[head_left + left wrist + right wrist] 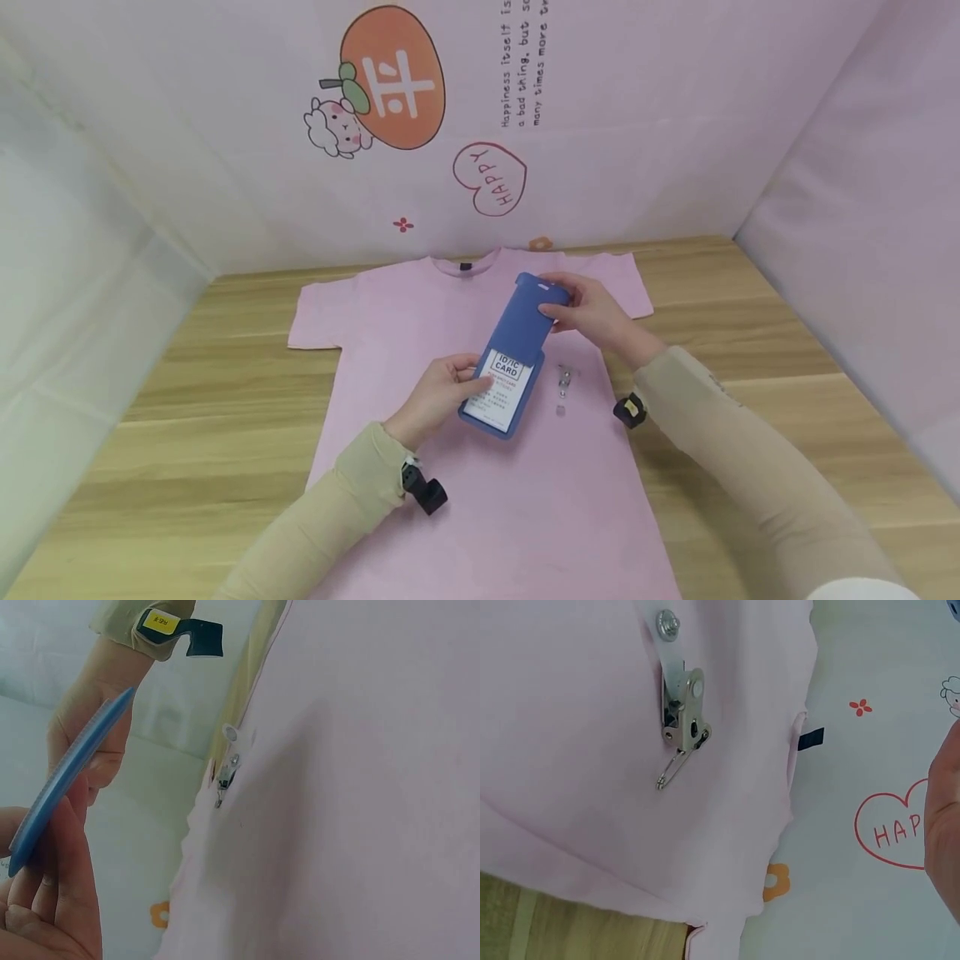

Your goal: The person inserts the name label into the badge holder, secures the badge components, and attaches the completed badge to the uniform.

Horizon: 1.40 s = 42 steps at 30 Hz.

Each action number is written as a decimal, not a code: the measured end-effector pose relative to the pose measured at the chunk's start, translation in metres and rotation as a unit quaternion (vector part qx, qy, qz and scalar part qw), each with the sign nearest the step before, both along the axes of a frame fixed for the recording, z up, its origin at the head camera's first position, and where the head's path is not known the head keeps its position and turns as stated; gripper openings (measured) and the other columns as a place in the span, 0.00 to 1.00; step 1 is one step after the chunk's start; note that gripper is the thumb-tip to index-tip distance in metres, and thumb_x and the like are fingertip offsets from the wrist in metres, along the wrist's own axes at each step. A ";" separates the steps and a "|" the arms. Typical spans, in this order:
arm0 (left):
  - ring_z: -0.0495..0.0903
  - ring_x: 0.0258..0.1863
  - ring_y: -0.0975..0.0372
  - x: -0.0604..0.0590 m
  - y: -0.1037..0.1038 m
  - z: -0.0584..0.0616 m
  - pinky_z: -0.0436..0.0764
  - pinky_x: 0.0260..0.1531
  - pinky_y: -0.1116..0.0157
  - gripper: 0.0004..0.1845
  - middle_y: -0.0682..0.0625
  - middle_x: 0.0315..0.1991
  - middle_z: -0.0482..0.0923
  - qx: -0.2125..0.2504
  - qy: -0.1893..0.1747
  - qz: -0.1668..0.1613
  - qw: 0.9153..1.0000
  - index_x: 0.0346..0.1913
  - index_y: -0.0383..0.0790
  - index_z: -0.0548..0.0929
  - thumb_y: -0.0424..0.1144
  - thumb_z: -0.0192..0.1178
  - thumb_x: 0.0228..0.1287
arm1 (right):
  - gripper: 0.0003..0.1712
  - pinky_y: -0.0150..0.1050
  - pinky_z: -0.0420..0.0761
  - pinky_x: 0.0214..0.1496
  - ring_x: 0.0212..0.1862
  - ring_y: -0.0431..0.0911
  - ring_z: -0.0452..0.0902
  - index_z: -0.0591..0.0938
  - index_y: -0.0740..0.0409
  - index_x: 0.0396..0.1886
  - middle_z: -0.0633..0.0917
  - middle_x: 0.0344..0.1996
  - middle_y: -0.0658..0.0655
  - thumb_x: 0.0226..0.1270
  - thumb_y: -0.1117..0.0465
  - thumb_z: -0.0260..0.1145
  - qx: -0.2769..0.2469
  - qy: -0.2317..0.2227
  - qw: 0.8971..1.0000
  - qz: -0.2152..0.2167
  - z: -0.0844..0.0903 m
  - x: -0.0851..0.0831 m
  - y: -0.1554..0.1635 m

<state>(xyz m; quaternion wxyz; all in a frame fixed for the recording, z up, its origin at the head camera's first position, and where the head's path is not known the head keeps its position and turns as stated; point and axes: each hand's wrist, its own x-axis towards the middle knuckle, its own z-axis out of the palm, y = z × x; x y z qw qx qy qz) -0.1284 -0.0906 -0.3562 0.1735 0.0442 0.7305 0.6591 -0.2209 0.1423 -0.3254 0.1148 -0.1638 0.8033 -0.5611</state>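
A blue badge holder [525, 321] is held at a slant above the pink T-shirt [390, 350], its upper cover slid up from the lower frame. In the lower part shows a white card [491, 402] printed "ID/IC CARD". My left hand [435, 393] grips the left edge of the frame, thumb over the card. With thumb and fingers my right hand [588, 315] pinches the cover's top end, near its slot. Edge-on, the blue holder [71, 780] appears in the left wrist view. A metal badge clip [686, 712] with a clear strap lies on the shirt.
Under the shirt is a wood-grain table [202, 417]. A pale printed cloth [615, 125] rises behind its back edge, with white cloth walls at both sides. Black camera mounts [426, 487] sit at both wrists.
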 end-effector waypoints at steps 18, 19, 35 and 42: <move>0.84 0.32 0.64 0.003 0.001 -0.007 0.84 0.36 0.65 0.18 0.36 0.44 0.84 0.007 -0.011 0.013 1.000 0.56 0.28 0.75 0.29 0.56 0.64 | 0.29 0.36 0.85 0.40 0.34 0.39 0.80 0.67 0.63 0.66 0.80 0.49 0.69 0.66 0.68 0.61 0.019 0.022 1.000 0.011 -0.003 0.003 0.002; 0.84 0.32 0.64 0.003 0.001 -0.007 0.84 0.36 0.65 0.18 0.36 0.44 0.84 0.007 -0.010 0.014 1.000 0.56 0.28 0.75 0.29 0.56 0.64 | 0.29 0.36 0.85 0.40 0.34 0.39 0.80 0.67 0.63 0.66 0.80 0.49 0.69 0.66 0.68 0.61 0.020 0.023 0.999 0.011 -0.003 0.002 0.002; 0.84 0.34 0.65 -0.001 0.001 -0.004 0.84 0.38 0.67 0.20 0.36 0.47 0.82 -0.008 -0.004 0.004 1.000 0.58 0.27 0.74 0.30 0.56 0.65 | 0.29 0.37 0.85 0.40 0.34 0.38 0.80 0.66 0.63 0.67 0.79 0.51 0.69 0.66 0.69 0.60 0.032 0.036 0.999 0.023 -0.001 -0.002 0.003; 0.84 0.33 0.65 -0.002 0.001 -0.002 0.84 0.37 0.66 0.19 0.35 0.46 0.82 -0.001 -0.011 0.010 1.000 0.58 0.27 0.74 0.29 0.56 0.64 | 0.30 0.38 0.85 0.40 0.36 0.40 0.81 0.66 0.62 0.67 0.79 0.53 0.69 0.66 0.69 0.61 0.026 0.021 0.999 0.022 0.000 -0.005 0.002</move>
